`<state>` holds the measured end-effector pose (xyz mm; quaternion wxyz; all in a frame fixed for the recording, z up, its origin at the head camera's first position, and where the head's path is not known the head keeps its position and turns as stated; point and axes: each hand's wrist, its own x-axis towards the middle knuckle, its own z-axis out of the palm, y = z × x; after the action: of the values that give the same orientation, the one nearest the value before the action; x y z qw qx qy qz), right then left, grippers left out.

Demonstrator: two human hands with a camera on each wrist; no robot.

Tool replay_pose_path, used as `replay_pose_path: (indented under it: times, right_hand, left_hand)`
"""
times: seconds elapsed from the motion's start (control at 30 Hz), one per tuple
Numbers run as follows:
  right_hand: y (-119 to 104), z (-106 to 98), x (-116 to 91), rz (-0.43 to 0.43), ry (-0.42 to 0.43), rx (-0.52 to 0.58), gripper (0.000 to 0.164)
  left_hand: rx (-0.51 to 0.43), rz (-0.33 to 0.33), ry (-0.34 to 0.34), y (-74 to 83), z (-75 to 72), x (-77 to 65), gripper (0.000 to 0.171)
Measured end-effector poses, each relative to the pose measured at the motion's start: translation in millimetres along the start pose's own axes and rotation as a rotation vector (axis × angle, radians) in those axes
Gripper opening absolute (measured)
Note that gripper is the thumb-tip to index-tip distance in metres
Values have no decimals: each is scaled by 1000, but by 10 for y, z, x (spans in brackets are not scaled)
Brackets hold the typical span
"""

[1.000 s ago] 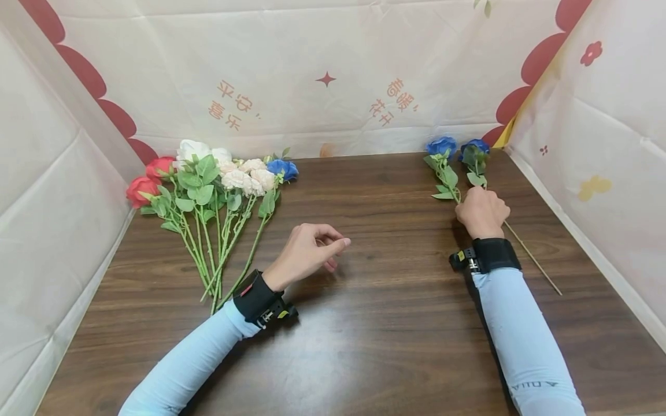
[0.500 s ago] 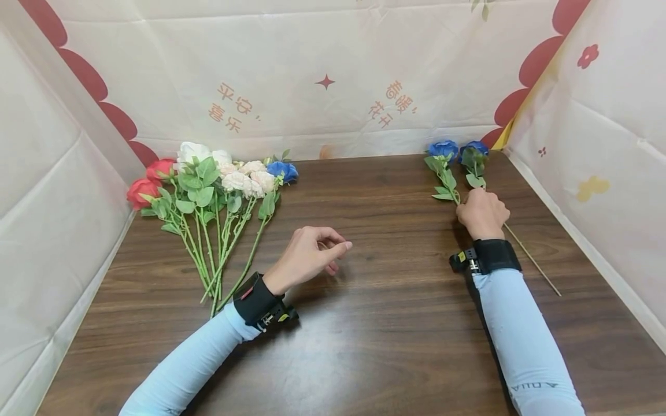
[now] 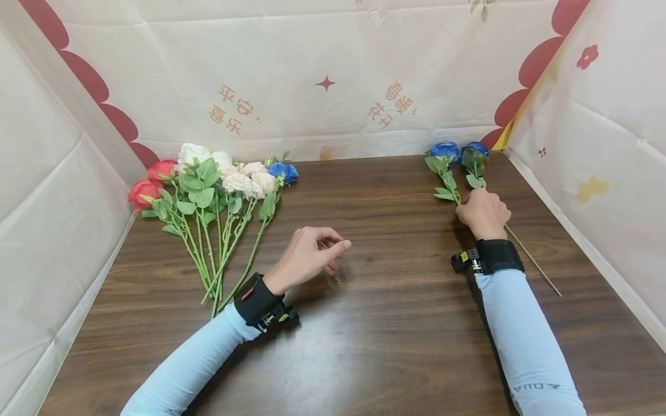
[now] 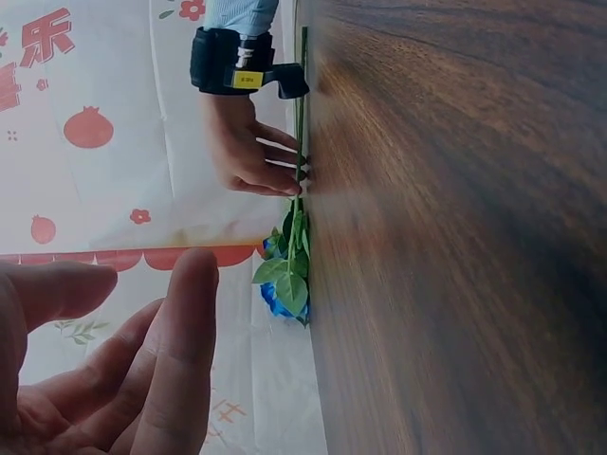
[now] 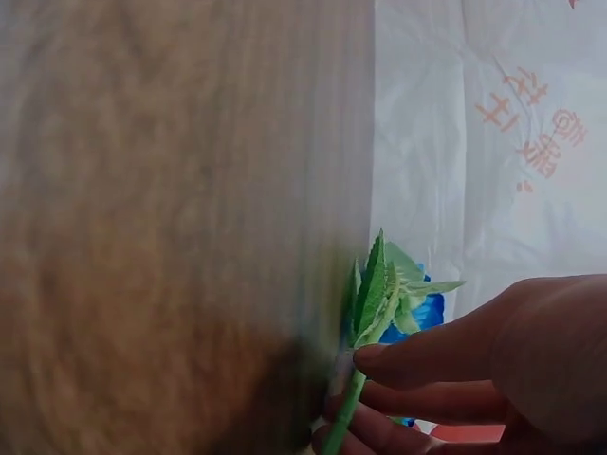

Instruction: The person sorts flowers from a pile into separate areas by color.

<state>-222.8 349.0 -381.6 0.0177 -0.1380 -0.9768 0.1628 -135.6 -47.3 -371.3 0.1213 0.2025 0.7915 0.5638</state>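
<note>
At the right of the table, two blue roses lie side by side with their heads toward the back wall. My right hand (image 3: 483, 212) is over their stems. In the right wrist view, its thumb and fingers pinch the green stem of the left-hand blue rose (image 3: 446, 152). The other blue rose (image 3: 474, 151) runs beneath the hand, and its thin stem comes out toward the front right. Near the middle of the table, my left hand (image 3: 307, 254) hovers with loosely bent fingers. Nothing is between its thumb and forefinger in the left wrist view.
Left of my left hand lies a fanned bunch: red roses (image 3: 143, 195), white roses (image 3: 193, 153), pale pink flowers (image 3: 244, 182) and one blue rose (image 3: 282, 171). Their stems reach my left wrist strap. Printed cloth walls (image 3: 322, 121) enclose the wooden table (image 3: 374, 341) at back and sides.
The left-hand blue rose by my right hand has shifted slightly right, closer to the other one. Both hands have stayed nearly in place.
</note>
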Motion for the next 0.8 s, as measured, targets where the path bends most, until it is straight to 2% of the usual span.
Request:
replay_pose_path:
  times: [0.17, 0.4, 0.53, 0.6, 0.67, 0.73, 0.8]
  right_hand:
    - [-1, -10, -1, 3, -5, 12, 32]
    - [-82, -25, -24, -36, 84, 13, 25]
    - [-185, -87, -65, -84, 104, 15, 14]
    - [-249, -120, -90, -114, 85, 29, 16]
    - [-315, -160, -114, -151, 40, 60, 28]
    - [-390, -201, -137, -202, -26, 116, 37]
    - [-467, -240, -161, -260, -96, 178, 40]
  left_hand:
    - [-4, -1, -6, -8, -11, -3, 28]
    - [-1, 8, 3, -18, -20, -3, 23]
    - [4, 7, -3, -20, -18, -2, 27]
    - [5, 8, -5, -17, -18, -1, 28]
    - [6, 8, -4, -11, -18, -2, 26]
    - [1, 10, -3, -13, -18, 0, 25]
    - [-1, 12, -1, -11, -19, -2, 24]
